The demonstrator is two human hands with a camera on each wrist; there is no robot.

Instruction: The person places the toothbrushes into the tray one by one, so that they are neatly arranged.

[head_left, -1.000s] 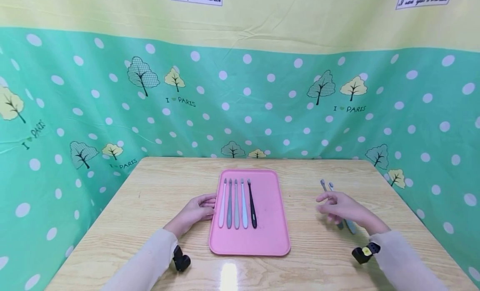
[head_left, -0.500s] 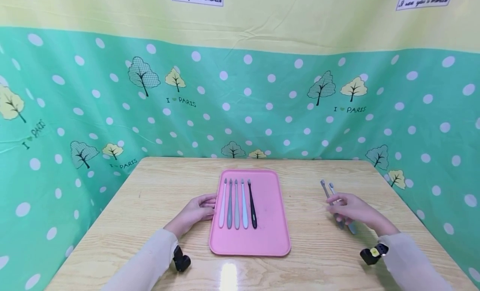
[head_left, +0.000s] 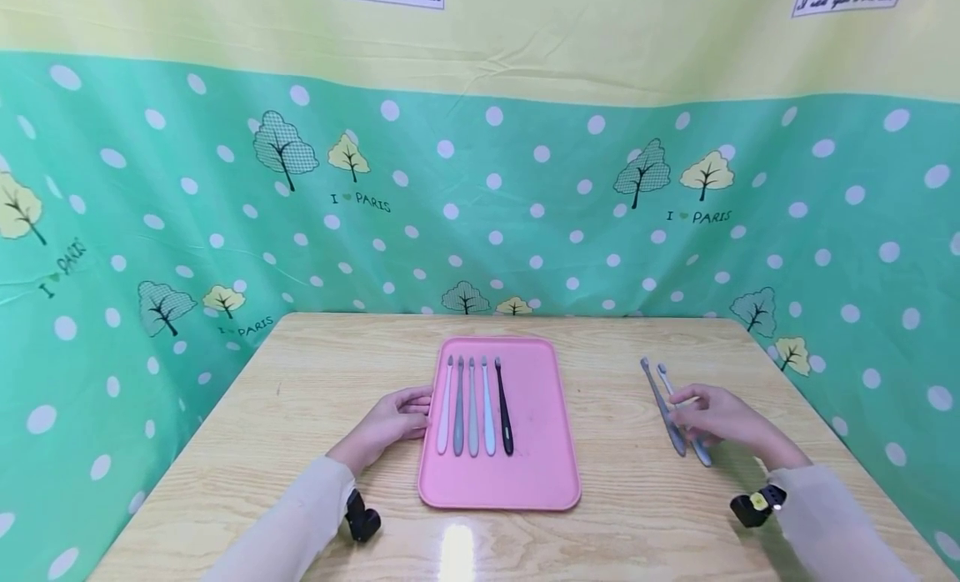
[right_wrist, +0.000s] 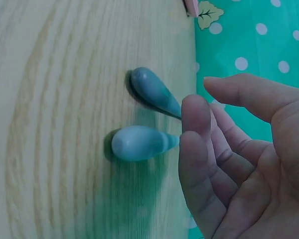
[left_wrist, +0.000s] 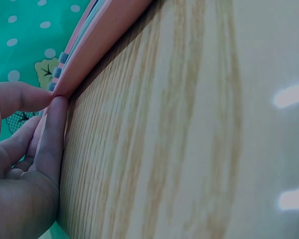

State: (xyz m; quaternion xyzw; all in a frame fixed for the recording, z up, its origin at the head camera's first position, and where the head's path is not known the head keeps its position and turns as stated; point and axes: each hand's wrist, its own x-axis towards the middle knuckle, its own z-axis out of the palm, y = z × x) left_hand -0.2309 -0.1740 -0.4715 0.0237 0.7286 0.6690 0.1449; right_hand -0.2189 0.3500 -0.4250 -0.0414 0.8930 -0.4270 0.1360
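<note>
A pink tray (head_left: 540, 474) lies in the middle of the table, and my left hand (head_left: 393, 415) pinches its left rim between thumb and finger. Side by side on the tray are several toothbrushes, from a pink one (head_left: 443, 419) at the left to a black one (head_left: 506, 419) at the right. Over two more toothbrushes at the right hovers my right hand (head_left: 723, 417), its fingers loosely bent. The grey toothbrush (head_left: 666, 415) shows whole; the pale blue toothbrush (head_left: 702, 452) is partly hidden by the fingers. In the right wrist view, thumb and fingers stand apart.
The wooden table (head_left: 322, 357) reaches back to a green curtain (head_left: 525, 207) with dots and trees. Bare wood separates the tray from the two toothbrushes at the right. Each wrist carries a small black camera, such as the right camera (head_left: 750, 509).
My right hand has moved rightward from over the grey toothbrush to over the pale blue one, uncovering the grey one. The left hand, the tray and the toothbrushes have stayed put.
</note>
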